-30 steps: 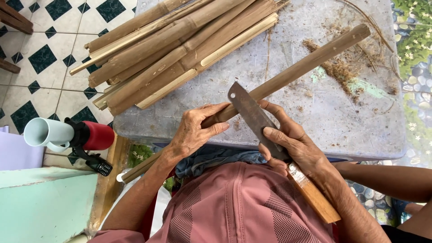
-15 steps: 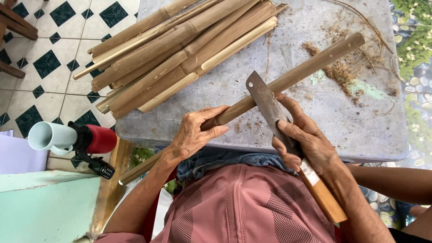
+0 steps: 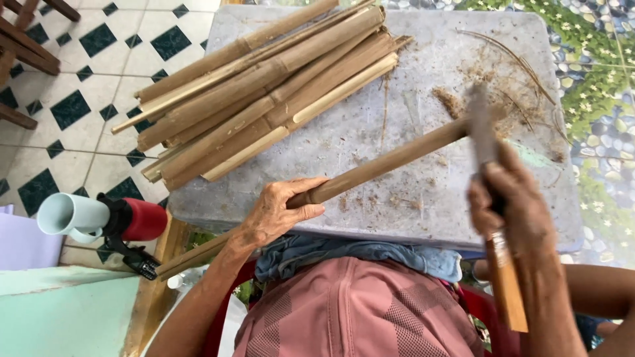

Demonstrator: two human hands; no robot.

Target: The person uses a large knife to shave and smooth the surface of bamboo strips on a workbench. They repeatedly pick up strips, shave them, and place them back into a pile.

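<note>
Arms bare; faded red chevron-patterned shirt; blue-grey cloth at the front; no gloves.

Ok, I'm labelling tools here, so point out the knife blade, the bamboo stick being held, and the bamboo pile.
knife blade [image 3: 482,132], head view, blurred flat of blade.
bamboo stick [image 3: 390,160], head view, mid shaft.
bamboo pile [image 3: 264,92], head view, middle culm.
</note>
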